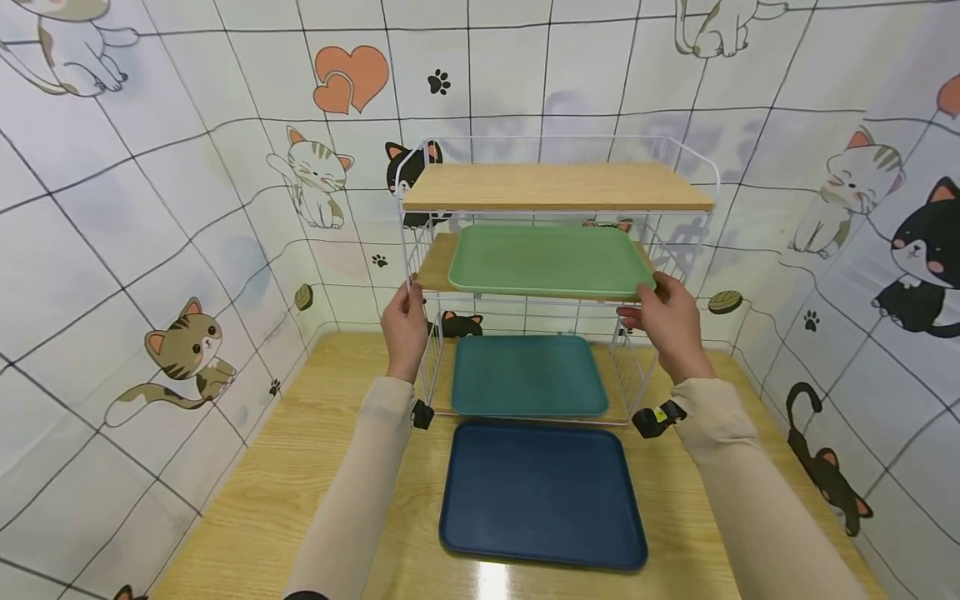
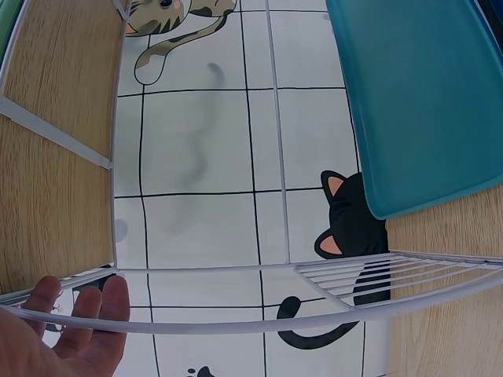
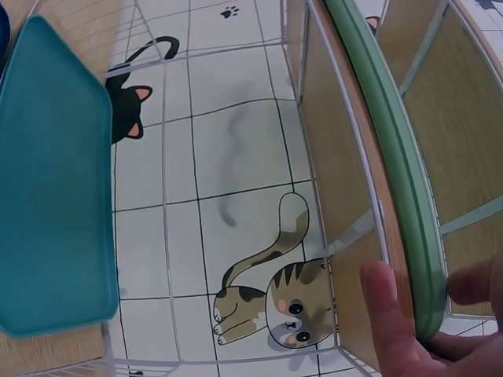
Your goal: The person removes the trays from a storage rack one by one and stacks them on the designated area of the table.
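A light green tray (image 1: pixel 551 258) lies on the middle wooden shelf of a white wire rack (image 1: pixel 408 237), nearer its right side. My right hand (image 1: pixel 670 321) pinches that tray's front right corner; in the right wrist view the thumb is over the rim (image 3: pixel 428 275) and a finger (image 3: pixel 383 302) lies along the underside of the shelf. At the rack's left front post, my left hand (image 1: pixel 405 323) grips the white wire frame at middle-shelf height. The left wrist view shows its fingers (image 2: pixel 110 310) behind the wire. A teal tray (image 1: pixel 528 375) rests on the bottom shelf.
A dark blue tray (image 1: pixel 542 496) lies on the wooden table (image 1: pixel 330 467) in front of the rack, between my forearms. The rack's top wooden board (image 1: pixel 555 185) overhangs the green tray. Cat-patterned wall covering (image 1: pixel 240 208) stands behind and on both sides.
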The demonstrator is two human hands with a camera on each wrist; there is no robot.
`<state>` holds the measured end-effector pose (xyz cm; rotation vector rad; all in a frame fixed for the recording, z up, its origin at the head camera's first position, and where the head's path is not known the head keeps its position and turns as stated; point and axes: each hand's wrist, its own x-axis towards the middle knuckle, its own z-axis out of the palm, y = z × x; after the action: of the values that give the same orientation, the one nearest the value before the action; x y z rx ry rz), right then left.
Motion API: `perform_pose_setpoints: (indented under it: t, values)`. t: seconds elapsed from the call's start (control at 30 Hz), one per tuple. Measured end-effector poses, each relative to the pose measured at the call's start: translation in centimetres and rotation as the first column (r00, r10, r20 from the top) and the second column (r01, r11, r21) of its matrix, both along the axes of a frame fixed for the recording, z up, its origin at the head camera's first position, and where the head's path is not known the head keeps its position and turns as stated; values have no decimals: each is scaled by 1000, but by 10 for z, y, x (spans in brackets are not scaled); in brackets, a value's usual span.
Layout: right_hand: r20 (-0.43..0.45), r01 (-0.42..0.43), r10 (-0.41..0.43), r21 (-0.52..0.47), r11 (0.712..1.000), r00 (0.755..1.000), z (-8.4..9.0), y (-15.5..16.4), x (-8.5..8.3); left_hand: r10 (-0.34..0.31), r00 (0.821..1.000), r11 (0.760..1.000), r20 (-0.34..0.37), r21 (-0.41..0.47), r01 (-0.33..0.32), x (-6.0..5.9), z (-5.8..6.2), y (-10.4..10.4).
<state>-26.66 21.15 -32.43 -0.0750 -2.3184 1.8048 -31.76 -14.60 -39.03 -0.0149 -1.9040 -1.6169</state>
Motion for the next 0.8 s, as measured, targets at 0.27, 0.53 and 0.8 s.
perform_pose_setpoints:
  t: [0.27,0.53,0.8]
  values:
    - [-8,44,-45,-62,997,999,5,-7,-3,0,1000,1000,3,-1,0,0,0,0]
    - [3,21,-20,-103,994,1000,10,-5,-10,4,1000,1000,-25,-19,-5,-1,0,-2]
    - [24,-25,28,-112,993,999,15,-3,-10,13,999,999,-34,-31,-14,-1,1,-2]
